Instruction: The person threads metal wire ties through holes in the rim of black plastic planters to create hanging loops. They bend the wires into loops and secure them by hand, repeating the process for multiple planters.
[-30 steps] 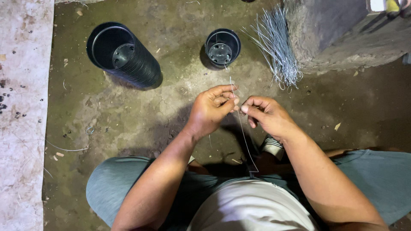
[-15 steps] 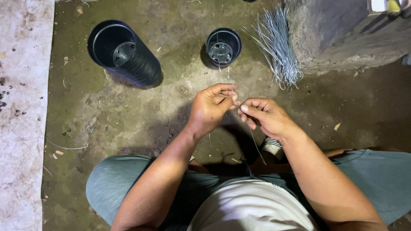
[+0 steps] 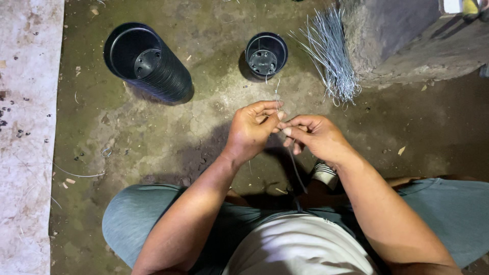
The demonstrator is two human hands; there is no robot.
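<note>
A thin grey metal wire (image 3: 279, 97) is pinched at frame centre between the left hand (image 3: 252, 130) and right hand (image 3: 316, 137), both clamped on it. The small black plastic pot (image 3: 266, 53) sits at twelve o'clock, the bundle of cut wires (image 3: 331, 56) at one. The springy end could slip and prick a fingertip.

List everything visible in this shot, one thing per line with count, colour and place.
wire piece: one, silver, thin, pinched between both hands at centre
stack of plastic pots: one stack, black, lying tilted on the floor, upper left
single pot: one, black, upright, top centre
bundle of wires: one, silver, leaning against the stone block, upper right
stone block: one, grey, top right
floor: dark, mossy concrete
left hand: fingers closed on the wire piece
right hand: fingers closed on the wire piece
</note>
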